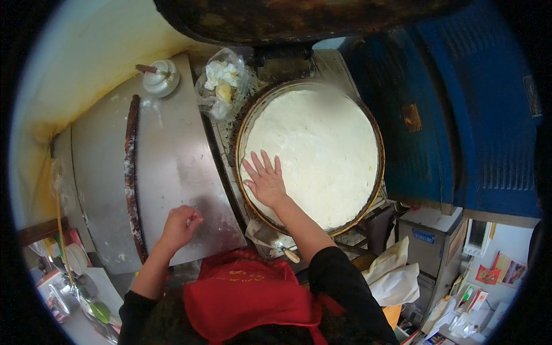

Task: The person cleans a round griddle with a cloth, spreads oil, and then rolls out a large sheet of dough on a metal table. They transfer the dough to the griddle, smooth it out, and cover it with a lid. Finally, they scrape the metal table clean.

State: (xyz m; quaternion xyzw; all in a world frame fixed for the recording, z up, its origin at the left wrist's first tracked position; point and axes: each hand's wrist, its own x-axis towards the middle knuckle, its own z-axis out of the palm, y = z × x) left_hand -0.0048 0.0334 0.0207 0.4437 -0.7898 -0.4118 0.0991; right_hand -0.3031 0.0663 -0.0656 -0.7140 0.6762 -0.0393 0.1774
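Observation:
A wide round sheet of pale dough (319,151) fills most of a round metal pan (381,172). My right hand (265,179) lies palm down with fingers spread on the dough's left part, close to the pan's rim. Over the steel worktop (172,172) my left hand (183,224) is held with its fingers curled; no object shows in it. A dark rolling pin (130,172) dusted with flour lies lengthwise on the worktop, left of that hand. A scraper with a wooden handle (291,255) rests below the pan.
A lidded pot (161,79) stands at the worktop's back. Beside the pan lies a clear plastic bag (222,84) with crumpled paper inside. A heavy dark lid (302,19) is raised behind the pan. Blue metal panels (431,112) and a grey cabinet (427,241) stand at the right.

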